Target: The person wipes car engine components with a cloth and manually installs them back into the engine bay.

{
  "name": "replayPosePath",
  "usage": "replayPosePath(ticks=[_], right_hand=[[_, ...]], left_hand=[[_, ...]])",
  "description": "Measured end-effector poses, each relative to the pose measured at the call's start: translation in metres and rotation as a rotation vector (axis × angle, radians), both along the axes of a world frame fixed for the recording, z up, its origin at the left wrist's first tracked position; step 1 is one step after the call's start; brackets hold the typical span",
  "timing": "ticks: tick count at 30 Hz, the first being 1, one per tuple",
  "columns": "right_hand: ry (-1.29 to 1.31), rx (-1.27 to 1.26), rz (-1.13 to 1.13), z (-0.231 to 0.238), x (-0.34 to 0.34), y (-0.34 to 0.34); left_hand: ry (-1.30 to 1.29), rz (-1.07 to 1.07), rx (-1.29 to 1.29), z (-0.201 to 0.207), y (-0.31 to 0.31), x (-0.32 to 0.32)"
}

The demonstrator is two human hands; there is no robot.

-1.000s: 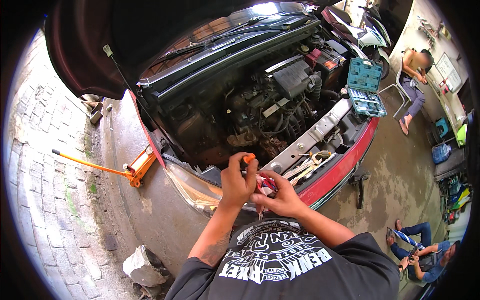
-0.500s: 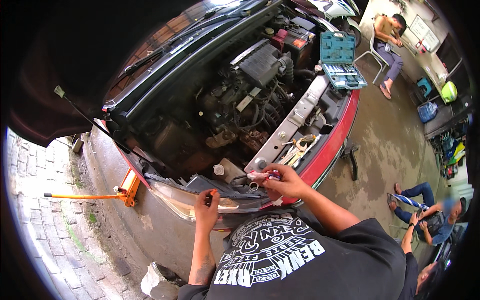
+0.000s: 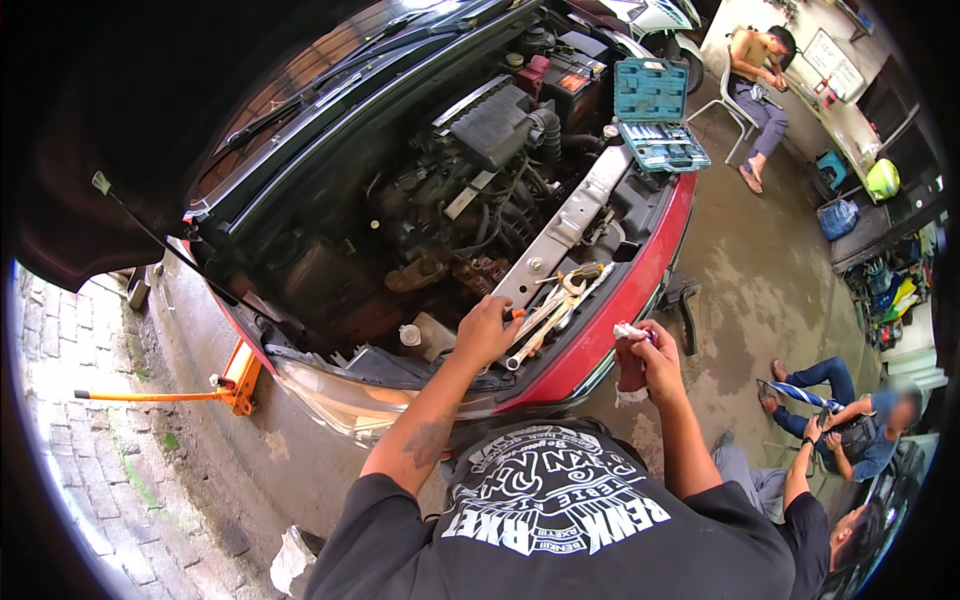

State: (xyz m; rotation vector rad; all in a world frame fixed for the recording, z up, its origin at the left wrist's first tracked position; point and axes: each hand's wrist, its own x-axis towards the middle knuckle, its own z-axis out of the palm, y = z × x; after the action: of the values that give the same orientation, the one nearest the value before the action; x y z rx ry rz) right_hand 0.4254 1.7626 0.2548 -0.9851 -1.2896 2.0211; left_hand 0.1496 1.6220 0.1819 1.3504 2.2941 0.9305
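I stand at the front of a red car (image 3: 640, 290) with its bonnet up. My left hand (image 3: 487, 332) reaches onto the car's front crossbeam and closes on an orange-handled tool (image 3: 514, 313), right beside several loose wrenches (image 3: 548, 322) and a yellow-handled screwdriver (image 3: 578, 272). My right hand (image 3: 650, 368) is held off the car's front edge, to the right, gripping a small white tube (image 3: 632, 331) between thumb and fingers. The engine (image 3: 480, 150) lies exposed behind the tools.
An open teal socket case (image 3: 655, 118) rests on the far corner of the engine bay. An orange floor jack (image 3: 232, 382) sits at the left on wet concrete. A person sits on a chair (image 3: 752, 85) at the back; two people (image 3: 845, 425) sit low at my right.
My hands were together in front of me. The left one then dropped and has now reached up to the tools, while the right has pulled away to the right with the tube.
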Motion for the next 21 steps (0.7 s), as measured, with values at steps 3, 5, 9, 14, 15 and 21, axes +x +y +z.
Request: replayPosePath(ticks=[3, 5, 9, 14, 15, 21], right_hand=[[-0.046, 0.026, -0.036, 0.001, 0.025, -0.009], [-0.078, 0.019, -0.063, -0.009, 0.043, -0.014], [-0.095, -0.004, -0.087, -0.013, 0.061, -0.024], [-0.102, 0.006, -0.116, -0.016, 0.069, -0.027], [-0.11, 0.011, -0.114, -0.015, 0.068, -0.026], [-0.11, 0.088, -0.068, -0.02, 0.051, -0.018]], left_hand=[[-0.002, -0.02, -0.095, -0.009, 0.034, 0.002], [0.014, -0.035, -0.113, -0.018, 0.05, 0.005], [0.093, -0.023, -0.109, -0.039, 0.071, 0.011], [0.122, -0.001, -0.115, -0.05, 0.081, 0.013], [0.11, -0.009, -0.134, -0.052, 0.079, 0.012], [0.077, -0.029, 0.055, -0.026, 0.055, 0.017]])
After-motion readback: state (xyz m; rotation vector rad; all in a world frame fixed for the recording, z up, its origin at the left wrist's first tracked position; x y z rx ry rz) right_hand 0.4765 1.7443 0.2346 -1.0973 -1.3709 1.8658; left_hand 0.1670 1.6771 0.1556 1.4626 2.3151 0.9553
